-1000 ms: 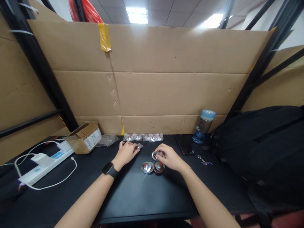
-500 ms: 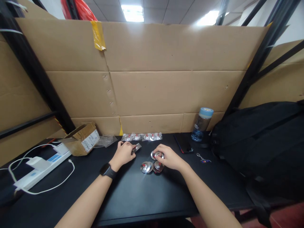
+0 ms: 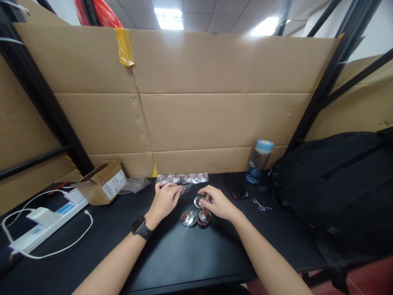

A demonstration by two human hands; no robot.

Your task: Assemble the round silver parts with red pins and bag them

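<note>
Pinching one end of a small clear packet (image 3: 186,188) in the left hand (image 3: 166,199), close in front of the row of bagged discs (image 3: 195,178) along the back of the tabletop (image 3: 184,258). Wearing a dark watch (image 3: 141,228) on the left wrist. Curling the thumb and fingers of the right hand (image 3: 218,203) over the far group of shiny discs (image 3: 197,201); owing to the cover of the fingers, cannot tell whether clenched on a disc or merely resting against one. Noting, on the near side of both hands, the left group of shiny discs (image 3: 188,218) just beside the right group of shiny discs (image 3: 204,217), both with red marks at the middle. Recording to the left an open cardboard box (image 3: 100,184), clear plastic wrapping (image 3: 135,184) beside it, and a white power strip (image 3: 46,229) with cables. Recording to the right a dark phone (image 3: 238,188), a blue-lidded bottle (image 3: 258,162) upright near the cardboard wall (image 3: 196,119), a small corded trinket (image 3: 263,207) and a black backpack (image 3: 334,176).
</note>
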